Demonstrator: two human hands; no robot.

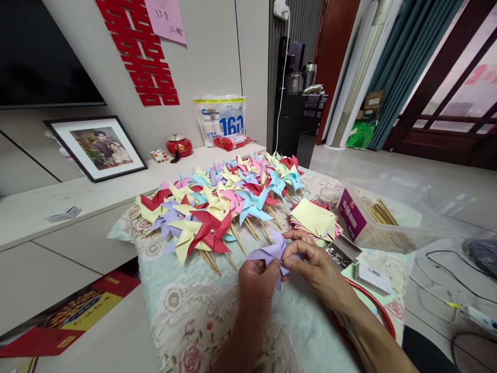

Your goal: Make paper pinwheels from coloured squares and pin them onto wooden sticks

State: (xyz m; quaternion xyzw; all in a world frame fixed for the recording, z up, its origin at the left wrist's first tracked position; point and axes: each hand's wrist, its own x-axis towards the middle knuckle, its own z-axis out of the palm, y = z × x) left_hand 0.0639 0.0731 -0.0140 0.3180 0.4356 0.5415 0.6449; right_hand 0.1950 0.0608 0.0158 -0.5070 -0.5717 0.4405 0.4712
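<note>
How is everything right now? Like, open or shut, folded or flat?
Purple pinwheel: blades folded, pinched by left hand and right hand
Other pinwheels: folded, crowded together
Paper sheets: stacked
Plastic box: open, sticks inside
Small carton: open, metal bits inside
Screen: dark
Framed photo: leaning
Curtain: hanging in folds
</note>
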